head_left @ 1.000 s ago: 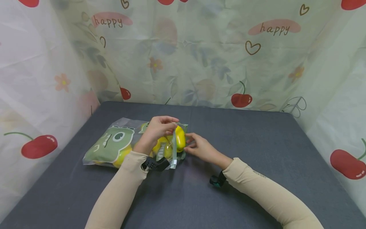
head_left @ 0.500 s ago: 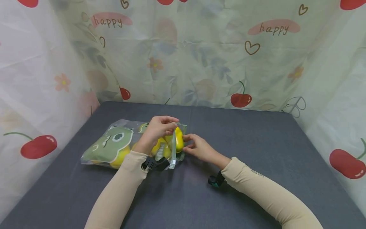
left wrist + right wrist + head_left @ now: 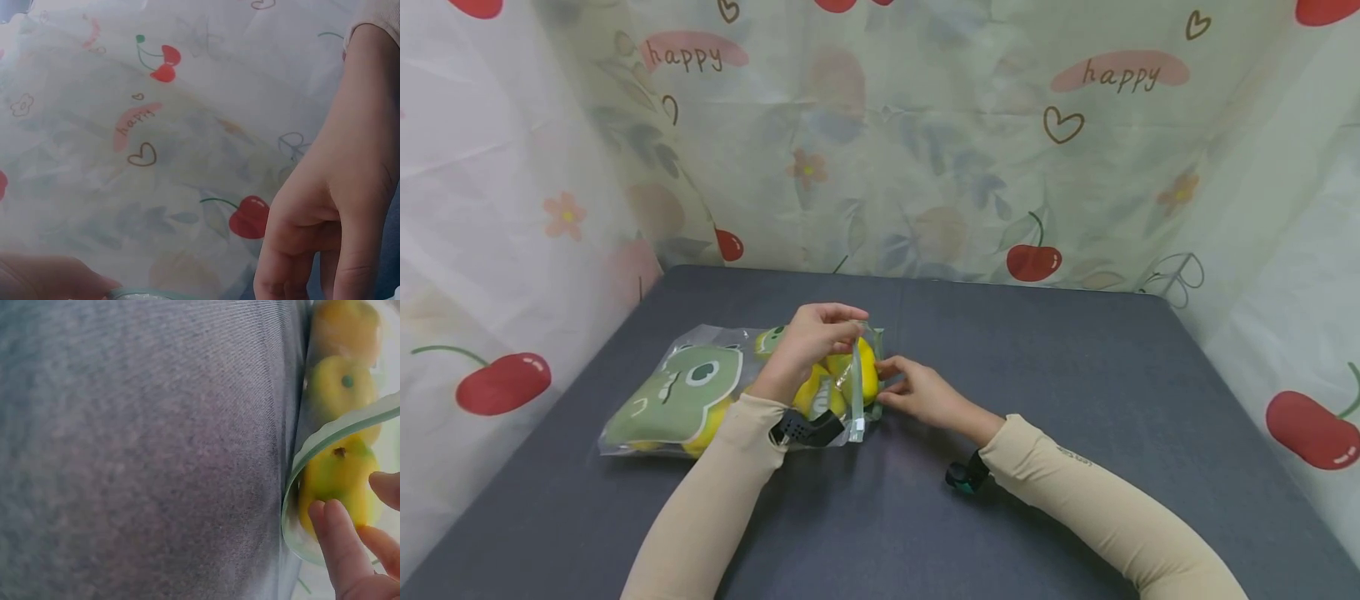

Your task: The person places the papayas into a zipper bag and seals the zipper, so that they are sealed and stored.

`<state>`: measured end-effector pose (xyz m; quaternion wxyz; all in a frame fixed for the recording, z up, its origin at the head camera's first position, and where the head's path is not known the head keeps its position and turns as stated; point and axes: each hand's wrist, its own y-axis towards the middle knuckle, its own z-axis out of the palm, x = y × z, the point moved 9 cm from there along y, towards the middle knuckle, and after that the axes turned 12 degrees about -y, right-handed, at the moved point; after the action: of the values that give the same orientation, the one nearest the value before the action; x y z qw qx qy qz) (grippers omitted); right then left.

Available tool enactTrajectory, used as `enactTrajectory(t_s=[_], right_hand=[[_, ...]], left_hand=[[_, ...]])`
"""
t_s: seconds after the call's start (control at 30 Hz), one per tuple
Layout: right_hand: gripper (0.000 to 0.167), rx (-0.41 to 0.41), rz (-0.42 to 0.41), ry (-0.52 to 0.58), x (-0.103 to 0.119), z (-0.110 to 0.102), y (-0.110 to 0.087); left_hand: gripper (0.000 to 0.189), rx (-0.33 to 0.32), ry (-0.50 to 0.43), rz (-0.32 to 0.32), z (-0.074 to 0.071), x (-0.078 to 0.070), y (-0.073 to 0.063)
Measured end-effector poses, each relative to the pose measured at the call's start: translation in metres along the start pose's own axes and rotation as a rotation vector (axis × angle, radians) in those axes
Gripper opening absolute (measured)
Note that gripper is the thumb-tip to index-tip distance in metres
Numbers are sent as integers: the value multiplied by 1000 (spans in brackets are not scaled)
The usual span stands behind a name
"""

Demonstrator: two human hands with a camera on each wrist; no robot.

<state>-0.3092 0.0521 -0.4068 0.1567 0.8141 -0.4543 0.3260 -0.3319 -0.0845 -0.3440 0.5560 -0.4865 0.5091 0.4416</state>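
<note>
A clear zip bag (image 3: pixel 688 392) with a green cartoon face lies on its side, its mouth towards the right. Several yellow fruits show inside. My left hand (image 3: pixel 812 342) pinches the upper edge of the mouth and holds it raised. One yellow fruit (image 3: pixel 868 371) sits just within the mouth; in the right wrist view, this fruit (image 3: pixel 337 472) has a brown stem end and a greenish tinge. My right hand (image 3: pixel 928 392) reaches to the mouth from the right, its outstretched fingers (image 3: pixel 337 534) against the fruit. The bag's rim (image 3: pixel 297 469) curves around it.
A dark grey cloth-covered table (image 3: pixel 1037 375) carries the bag on its left half. Patterned curtains (image 3: pixel 925 167) enclose the back and sides. A white zip slider (image 3: pixel 857 431) hangs at the bag's near corner. Each wrist wears a black strap.
The bag's closed end has shifted left and towards me. The yellow fruit at the mouth has moved left, deeper into the bag, with my right hand following slightly. My left hand has stayed put.
</note>
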Motion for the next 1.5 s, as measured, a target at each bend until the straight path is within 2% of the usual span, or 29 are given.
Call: enactTrajectory(t_s=[0.23, 0.5, 1.03, 1.27, 1.37, 1.5], right_hand=[[47, 41, 14, -14, -3, 5, -2], [48, 46, 9, -17, -5, 3, -5], [47, 23, 20, -43, -10, -3, -7], [42, -5, 23, -57, -4, -10, -12], [38, -6, 14, -30, 3, -13, -18], [34, 35, -7, 53, 15, -12, -29]], left_hand=[[25, 1, 3, -12, -1, 1, 0], [24, 3, 10, 0, -1, 1, -1], [24, -8, 2, -14, -3, 3, -1], [23, -12, 9, -18, -4, 3, -1], [24, -13, 12, -14, -4, 2, -1], [25, -12, 14, -9, -4, 0, -2]])
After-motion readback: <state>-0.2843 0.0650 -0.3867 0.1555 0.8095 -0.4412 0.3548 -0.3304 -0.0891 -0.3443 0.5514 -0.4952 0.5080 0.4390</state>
